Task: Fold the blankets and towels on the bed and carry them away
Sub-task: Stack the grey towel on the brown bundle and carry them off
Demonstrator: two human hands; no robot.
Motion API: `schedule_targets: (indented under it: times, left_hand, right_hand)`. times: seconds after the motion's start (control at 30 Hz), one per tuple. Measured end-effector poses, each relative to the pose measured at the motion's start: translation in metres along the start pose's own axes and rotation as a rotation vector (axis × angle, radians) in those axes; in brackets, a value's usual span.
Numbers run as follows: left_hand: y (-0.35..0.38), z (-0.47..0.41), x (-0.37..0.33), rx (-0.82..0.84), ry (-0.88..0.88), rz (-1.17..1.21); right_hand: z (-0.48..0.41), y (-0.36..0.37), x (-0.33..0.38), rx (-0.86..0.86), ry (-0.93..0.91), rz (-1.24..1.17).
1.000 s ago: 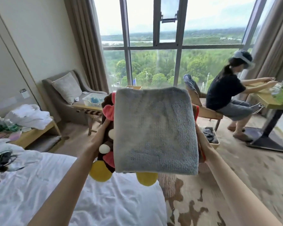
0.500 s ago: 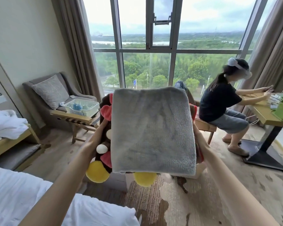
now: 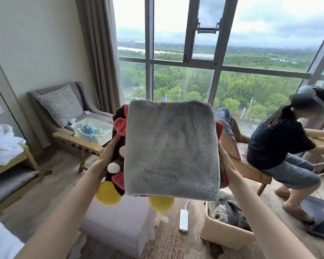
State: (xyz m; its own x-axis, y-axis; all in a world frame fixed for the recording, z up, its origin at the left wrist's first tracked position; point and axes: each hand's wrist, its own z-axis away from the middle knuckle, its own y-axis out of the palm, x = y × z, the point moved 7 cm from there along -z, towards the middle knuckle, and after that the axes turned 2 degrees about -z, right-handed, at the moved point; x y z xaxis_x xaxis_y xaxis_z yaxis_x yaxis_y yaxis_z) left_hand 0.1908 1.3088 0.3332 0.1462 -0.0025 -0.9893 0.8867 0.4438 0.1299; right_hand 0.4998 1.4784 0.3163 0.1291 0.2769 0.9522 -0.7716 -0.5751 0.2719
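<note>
A folded grey towel (image 3: pixel 171 152) lies on top of a folded brown blanket (image 3: pixel 118 159) with pink, white and yellow shapes. I hold the stack out in front of me at chest height. My left hand (image 3: pixel 108 156) grips its left side and my right hand (image 3: pixel 223 159) grips its right side; most of both hands is hidden under the fabric. Only a white corner of the bed (image 3: pixel 0 240) shows at the bottom left.
A grey ottoman (image 3: pixel 118 223) stands on the floor right below the stack. To its right lie a white power strip (image 3: pixel 183 219) and a beige basket (image 3: pixel 226 230) of clothes. An armchair (image 3: pixel 62 113) with a white crate (image 3: pixel 91 128) stands left; a person (image 3: pixel 281 146) sits right.
I have moved away from the bed toward the window with the stack held the same way. The bed has slid almost out of view, and the ottoman and basket have come in below.
</note>
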Motion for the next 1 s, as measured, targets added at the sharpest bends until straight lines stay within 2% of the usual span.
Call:
schedule_targets:
  times: [0.07,0.37,0.8,1.0]
  left_hand:
    - [-0.012,-0.034,-0.011,-0.072,-0.023,0.003]
    - [-0.021,-0.19,-0.033,-0.155,-0.072,0.041]
    - [0.043,-0.456,-0.059,-0.092,-0.068,-0.058]
    - [0.049,-0.567,-0.066,-0.055,-0.092,-0.026]
  right_hand:
    - [-0.036,0.006,0.01,-0.007,0.0,-0.077]
    - [-0.184,-0.01,0.052,-0.037,-0.038,-0.091]
    - [-0.426,-0.103,0.121,-0.067,-0.068,-0.151]
    - [-0.538,-0.122,0.144,-0.039,-0.032,-0.176]
